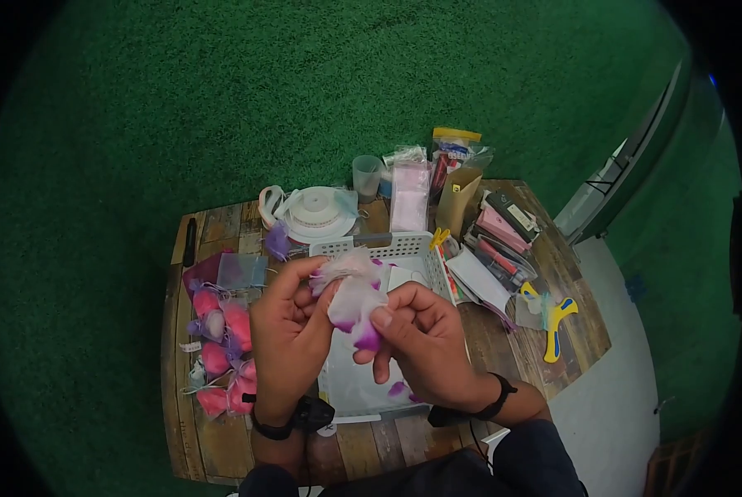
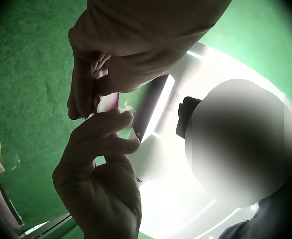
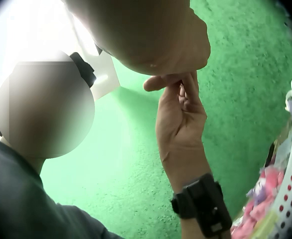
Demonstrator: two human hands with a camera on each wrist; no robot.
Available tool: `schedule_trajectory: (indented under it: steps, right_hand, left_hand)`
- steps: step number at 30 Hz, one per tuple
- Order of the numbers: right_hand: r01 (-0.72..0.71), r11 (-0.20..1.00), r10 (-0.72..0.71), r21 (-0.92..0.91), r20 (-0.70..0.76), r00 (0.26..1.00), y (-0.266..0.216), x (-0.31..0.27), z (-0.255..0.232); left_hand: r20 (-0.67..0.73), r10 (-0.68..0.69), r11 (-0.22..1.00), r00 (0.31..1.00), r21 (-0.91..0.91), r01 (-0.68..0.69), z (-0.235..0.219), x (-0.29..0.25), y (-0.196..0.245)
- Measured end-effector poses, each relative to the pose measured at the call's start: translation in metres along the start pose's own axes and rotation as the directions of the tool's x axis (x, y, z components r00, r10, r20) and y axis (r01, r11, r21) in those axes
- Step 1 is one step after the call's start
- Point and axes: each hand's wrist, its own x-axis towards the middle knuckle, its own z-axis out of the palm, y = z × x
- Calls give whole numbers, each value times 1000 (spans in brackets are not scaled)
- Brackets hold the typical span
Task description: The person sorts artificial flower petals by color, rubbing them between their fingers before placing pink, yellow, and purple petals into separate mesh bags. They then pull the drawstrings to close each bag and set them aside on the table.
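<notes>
Petals point(image 1: 356, 305), soft and white with purple edges, are held between the two hands, above the white basket point(image 1: 411, 245), near the middle of the head view. The left hand point(image 1: 292, 313) pinches the upper, more bunched part between thumb and forefinger, and its other fingers are bent inward. The right hand point(image 1: 425, 327) has its thumb pressed on the lower part, beside the purple; it seems to pinch there against a finger behind, but which finger I cannot tell. In the wrist views the hands hide most of the petals. For doing this handling well, I would advise a light pinch close to the edge, the left hand steady, and a slow, even pull with the right, because such thin material probably creases or tears easily, and layers could come away together. The lower part has its long axis running from the left fingertips downward and slightly to the right, with the purple end toward the person. The bunched part spreads its purple edges to several sides, so I cannot give it one clear direction.
</notes>
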Motion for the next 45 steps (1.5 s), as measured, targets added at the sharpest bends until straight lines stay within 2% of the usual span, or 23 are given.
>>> schedule_trajectory:
  steps: [1, 3, 6, 9, 19, 23, 25, 29, 31, 33, 37, 39, 40, 42, 43, 44, 45]
  right_hand:
    - [4, 1000, -4, 0, 1, 1000, 4, 2, 3]
    - [16, 996, -2, 82, -164, 987, 8, 6, 8]
    - [22, 993, 0, 112, -197, 980, 6, 7, 11]
    - [62, 993, -41, 102, -195, 980, 9, 7, 8]
    - [61, 996, -44, 68, -223, 974, 12, 15, 7]
    - [98, 991, -74, 89, -241, 968, 16, 15, 7]
    - [116, 989, -89, 93, -249, 964, 15, 16, 4]
    - [94, 993, -76, 77, -211, 975, 16, 16, 3]
    - [97, 991, -76, 92, -213, 974, 16, 17, 3]
    - [43, 999, -37, 34, -163, 986, 17, 18, -2]
    - [54, 998, -58, -35, -137, 989, 15, 14, -1]
    - [120, 984, -136, -133, -118, 984, 16, 12, -4]
    - [118, 984, -133, -136, -113, 985, 15, 10, -4]
    - [70, 952, -108, -298, -112, 988, 12, 5, -5]
    - [69, 951, -106, -302, -109, 988, 10, 2, -8]
    - [106, 843, -129, -527, -7, 992, 9, -1, -11]
    - [159, 682, -126, -714, 99, 987, 9, -4, -12]
  left_hand:
    - [-40, 23, 999, 999, 27, -22, 4, -1, 0]
    - [-72, 55, 998, 996, 27, -53, 10, -3, -4]
    - [-112, 105, 994, 988, 26, -103, 15, -4, -6]
    - [-123, 117, 993, 986, 42, -113, 14, -5, -7]
    - [-100, 142, 984, 985, 127, -129, 14, -6, -4]
    - [-34, 84, 988, 996, 132, -79, 15, -9, 4]
    - [21, 235, 960, 972, 152, -235, 15, -7, 2]
    - [37, 230, 957, 972, 173, -233, 15, -7, 5]
    - [-37, 111, 973, 993, 208, -101, 11, -8, 3]
    - [-49, 86, 977, 995, 198, -75, 8, -6, 2]
    - [-58, 12, 992, 998, 129, -5, 3, -3, -2]
    - [-61, -2, 994, 998, 109, 9, 3, -2, 0]
    - [-54, -16, 996, 998, 86, 21, 4, -2, 1]
    - [-67, -18, 997, 998, 76, 24, 5, -1, 3]
    - [-76, -22, 997, 997, 70, 27, 6, -1, 4]
    - [-80, -21, 997, 997, 67, 26, 5, -1, 4]
    - [-75, -14, 995, 997, 96, 21, 4, 0, 3]
